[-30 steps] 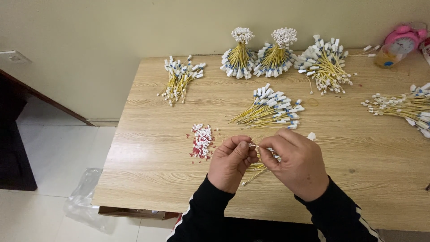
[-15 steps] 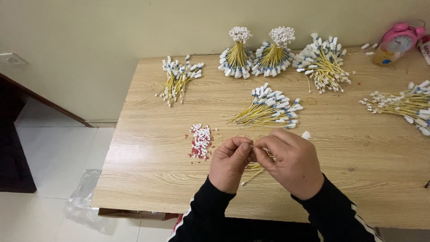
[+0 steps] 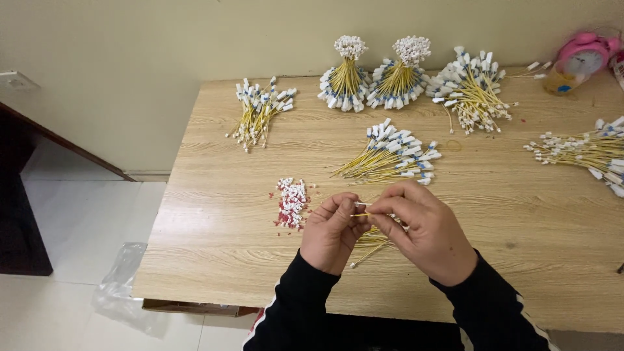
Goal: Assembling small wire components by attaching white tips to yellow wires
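Note:
My left hand and my right hand meet above the near part of the wooden table. Between their fingertips they pinch a thin yellow wire with a small white end. Under the hands lies a small bunch of yellow wires, partly hidden. Left of my left hand sits a little pile of red and white connector pieces. Just beyond the hands lies a fan of yellow wires with white and blue plugs.
More wire bundles lie around: one at the far left, two upright tied bundles, a loose heap, another at the right edge. A pink alarm clock stands at the back right. A plastic bag lies on the floor.
My hands have stayed together at the same spot, the fingers shifting slightly on the wire. Nothing else on the table has moved.

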